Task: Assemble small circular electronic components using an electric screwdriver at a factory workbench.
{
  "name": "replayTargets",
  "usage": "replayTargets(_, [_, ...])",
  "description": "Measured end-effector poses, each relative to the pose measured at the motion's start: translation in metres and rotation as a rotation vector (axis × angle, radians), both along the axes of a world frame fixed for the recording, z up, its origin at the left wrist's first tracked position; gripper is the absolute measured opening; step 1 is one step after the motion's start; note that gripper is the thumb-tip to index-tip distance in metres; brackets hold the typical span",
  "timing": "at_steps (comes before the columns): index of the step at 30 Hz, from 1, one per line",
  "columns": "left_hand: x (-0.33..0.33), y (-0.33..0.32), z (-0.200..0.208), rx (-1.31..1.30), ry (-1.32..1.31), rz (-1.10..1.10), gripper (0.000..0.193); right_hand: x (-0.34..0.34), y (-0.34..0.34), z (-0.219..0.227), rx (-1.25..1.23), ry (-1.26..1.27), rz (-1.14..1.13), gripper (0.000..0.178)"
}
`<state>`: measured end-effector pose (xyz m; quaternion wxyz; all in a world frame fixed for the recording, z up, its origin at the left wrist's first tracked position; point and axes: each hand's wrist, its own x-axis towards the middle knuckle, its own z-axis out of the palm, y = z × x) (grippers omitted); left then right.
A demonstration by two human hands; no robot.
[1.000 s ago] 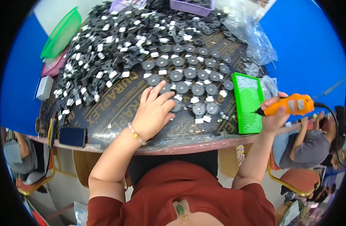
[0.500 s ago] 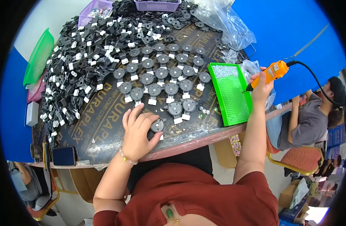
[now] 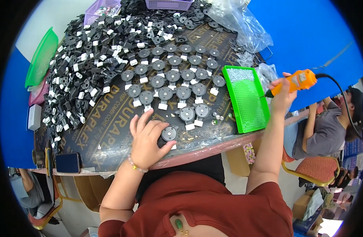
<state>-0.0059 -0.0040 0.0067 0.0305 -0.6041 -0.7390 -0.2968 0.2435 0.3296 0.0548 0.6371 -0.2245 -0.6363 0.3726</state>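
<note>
My left hand rests at the table's near edge, its fingers curved around a black round disc part with a metal centre and a white tab. Thumb and fingers sit on either side of that disc. In my right hand is an orange electric screwdriver with a black cord, held nearly level. Its dark tip points left over the right side of a green perforated tray. Small silver screws are heaped at the tray's far end. Several similar disc parts lie in rows beyond my left hand.
A large pile of black parts with white tabs covers the table's left. Purple baskets and clear plastic bags lie at the back. A phone lies near the front-left edge. A seated person is at the right.
My right hand and the screwdriver have shifted slightly right, and the tool lies a little more level. The whole view has shifted slightly. My left hand keeps its hold on the disc part.
</note>
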Motion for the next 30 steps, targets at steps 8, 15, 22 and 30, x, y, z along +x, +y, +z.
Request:
replayTargets(8, [-0.003, 0.001, -0.003, 0.023, -0.041, -0.048, 0.051, -0.073, -0.117, 0.035, 0.02, 0.177, 0.607, 0.064])
replayTargets(15, [-0.005, 0.0, -0.005, 0.004, -0.087, -0.035, 0.044, -0.136, -0.182, 0.005, -0.253, 0.181, 1.102, 0.063])
replayTargets(22, [-0.005, -0.001, -0.004, 0.012, -0.098, -0.031, 0.043, -0.147, -0.188, -0.006, -0.279, 0.131, 1.078, 0.059])
replayTargets(30, [-0.006, -0.001, -0.005, 0.02, -0.095, -0.026, 0.044, -0.15, -0.186, -0.01, -0.258, 0.151, 1.076, 0.058])
